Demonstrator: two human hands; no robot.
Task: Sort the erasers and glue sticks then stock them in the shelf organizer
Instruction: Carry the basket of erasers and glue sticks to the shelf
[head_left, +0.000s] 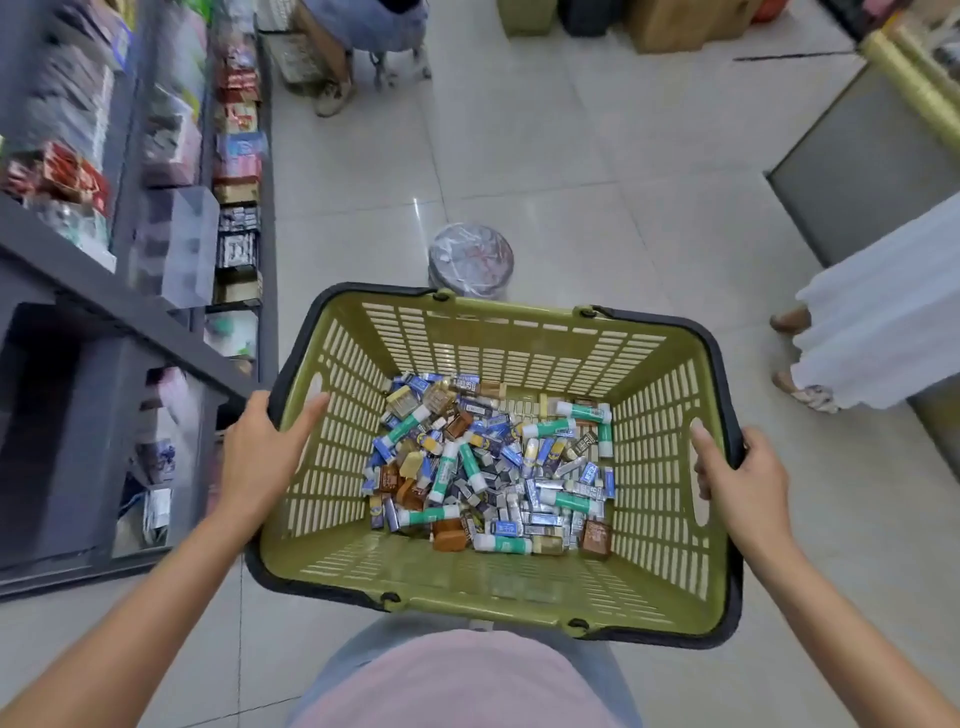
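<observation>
I carry an olive-green shopping basket (519, 332) with black handles in front of me, above the floor. My left hand (260, 452) grips its left rim, thumb inside the wall. My right hand (737, 473) grips the right rim the same way. On the basket's bottom lies a mixed heap: white and green glue sticks (550, 428), blue ones, and several small wrapped erasers (506, 527) in blue, silver and brown. Nothing is sorted into groups.
A grey shelving unit (130, 312) with packed stationery runs along the left. A round wrapped tin (470, 257) stands on the tiled floor just beyond the basket. A person in white (878, 312) stands at the right; another stands at the far end with boxes.
</observation>
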